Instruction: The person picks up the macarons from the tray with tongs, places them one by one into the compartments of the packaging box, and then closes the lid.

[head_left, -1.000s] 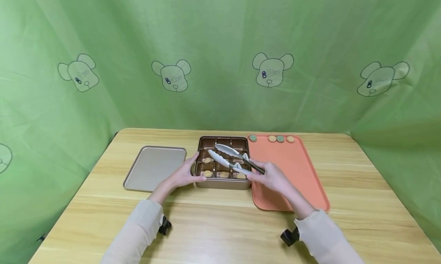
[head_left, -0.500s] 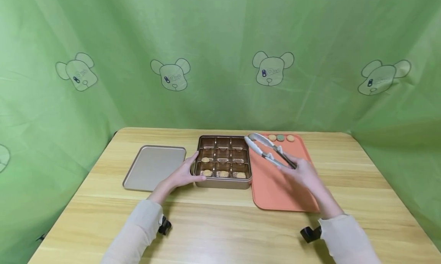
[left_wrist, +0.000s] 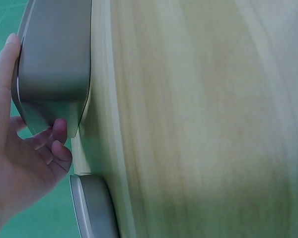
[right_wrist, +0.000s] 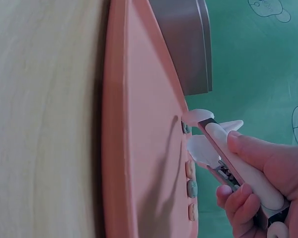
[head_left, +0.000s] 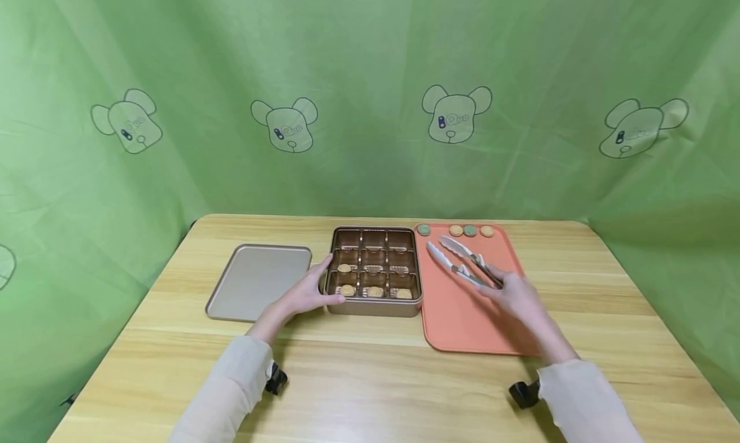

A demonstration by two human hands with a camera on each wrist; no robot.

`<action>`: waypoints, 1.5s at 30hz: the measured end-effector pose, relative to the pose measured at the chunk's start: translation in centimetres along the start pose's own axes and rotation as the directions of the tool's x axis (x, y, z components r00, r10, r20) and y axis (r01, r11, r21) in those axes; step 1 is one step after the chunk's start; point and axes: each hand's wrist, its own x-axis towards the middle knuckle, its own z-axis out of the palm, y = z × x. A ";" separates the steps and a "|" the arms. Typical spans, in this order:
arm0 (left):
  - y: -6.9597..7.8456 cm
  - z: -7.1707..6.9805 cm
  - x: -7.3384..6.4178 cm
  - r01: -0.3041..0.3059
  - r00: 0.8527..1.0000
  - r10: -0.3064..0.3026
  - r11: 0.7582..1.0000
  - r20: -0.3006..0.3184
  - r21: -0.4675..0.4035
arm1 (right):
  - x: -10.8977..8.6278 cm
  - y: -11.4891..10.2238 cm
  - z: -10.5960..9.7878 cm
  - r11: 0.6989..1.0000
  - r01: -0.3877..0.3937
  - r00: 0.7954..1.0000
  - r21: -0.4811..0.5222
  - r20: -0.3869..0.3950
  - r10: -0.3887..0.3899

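In the head view my left hand grips the near left corner of a brown metal tin, thumb along the front and fingers at the left side. Clear dividers split the tin into compartments. Tan cookies lie in the whole front row and one cookie in the middle row's left compartment. My right hand holds a pair of tongs above the coral tray. The tongs' white tips are spread apart with nothing between them. In the right wrist view my fingers wrap the tongs' handles.
Along the tray's far edge lie a green cookie at the left corner, then a tan cookie, another green cookie and a tan one. A flat metal lid lies left of the tin. Green curtain rises behind the table.
My right hand has swung the tongs from over the tin rightward to the far left green cookie, then drawn them slightly back over the tray. My left hand has stayed on the tin.
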 end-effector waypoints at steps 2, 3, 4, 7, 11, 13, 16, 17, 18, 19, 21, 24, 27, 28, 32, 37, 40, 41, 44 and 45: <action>0.0 0.0 0.0 0.000 1.000 0.000 1.000 -0.003 -0.003 | 0.2 0.0 0.2 1.000 -0.008 1.000 0.007 0.009 0.008; 0.0 0.0 0.0 -0.001 1.000 0.001 1.000 -0.004 -0.004 | 0.3 0.0 0.2 1.000 -0.001 1.000 0.000 0.001 0.001; 0.0 0.0 -0.1 0.000 1.000 0.000 1.000 -0.004 -0.006 | 0.3 0.0 0.3 1.000 0.007 1.000 -0.009 -0.008 -0.007; 0.0 0.0 -0.1 0.003 1.000 -0.003 1.000 -0.003 -0.006 | 0.7 -0.1 0.5 0.999 0.022 0.999 -0.030 -0.027 -0.023; 0.0 0.0 0.0 -0.003 1.000 0.003 1.000 0.002 -0.003 | 1.3 -0.2 0.6 0.998 0.029 0.999 -0.047 -0.040 -0.031; -0.1 0.0 0.0 -0.007 1.000 0.007 1.000 0.005 -0.002 | 1.6 -0.2 0.6 0.999 0.010 1.000 -0.036 -0.029 -0.011; -0.1 0.0 0.1 -0.006 1.000 0.006 1.000 0.005 -0.001 | 2.1 -0.4 0.5 1.000 -0.015 1.000 -0.026 -0.007 0.015; -0.1 0.0 0.1 -0.005 1.000 0.005 1.000 0.004 0.001 | 2.3 -0.5 0.5 0.999 -0.024 1.000 -0.027 0.000 0.024; 0.0 0.0 0.1 -0.005 1.000 0.005 1.000 0.004 0.001 | 2.4 -0.5 0.5 0.999 -0.027 1.000 -0.027 0.007 0.027; 0.0 0.0 0.1 -0.006 1.000 0.006 1.000 0.003 0.002 | 2.5 -0.5 0.5 0.999 -0.027 1.000 -0.027 0.011 0.028; 0.0 -0.1 0.0 -0.005 1.000 0.005 1.000 0.004 0.001 | 2.7 -0.7 0.5 0.999 -0.025 1.000 -0.035 0.010 0.026; 0.1 -0.1 0.0 -0.005 1.000 0.005 1.000 0.005 0.003 | 2.9 -0.9 0.6 0.999 -0.050 0.999 -0.015 0.018 0.051; 0.0 0.0 0.1 -0.006 1.000 0.005 1.000 0.006 0.009 | 3.1 -1.0 0.8 0.997 -0.075 0.997 0.015 0.022 0.075; 0.0 0.0 0.1 -0.006 1.000 0.006 1.000 0.005 0.011 | 3.2 -1.1 0.9 0.997 -0.078 0.997 0.025 0.022 0.077; -0.1 0.0 0.1 -0.002 1.000 0.002 1.000 0.005 0.015 | 3.7 -1.1 1.1 0.996 -0.077 0.997 0.034 0.017 0.077; 0.1 -0.1 0.0 0.007 1.000 -0.007 1.000 0.001 0.015 | 4.1 -1.1 1.3 0.997 -0.082 0.997 0.001 0.009 0.082; 0.1 -0.1 -0.1 0.004 1.000 -0.004 1.000 0.004 0.014 | 4.3 -1.2 1.4 0.996 -0.084 0.996 -0.019 -0.002 0.084; 0.1 -0.1 -0.1 0.004 1.000 -0.004 1.000 0.005 0.012 | 4.4 -1.2 1.4 0.996 -0.087 0.996 -0.018 -0.001 0.087; 0.2 -0.1 -0.1 0.003 1.000 -0.003 1.000 0.005 0.010 | 4.4 -1.2 1.5 0.995 -0.098 0.995 -0.005 0.003 0.098; 0.2 0.0 -0.1 0.004 1.000 -0.004 1.000 0.005 0.010 | 4.4 -1.2 1.5 0.995 -0.099 0.995 -0.002 0.004 0.099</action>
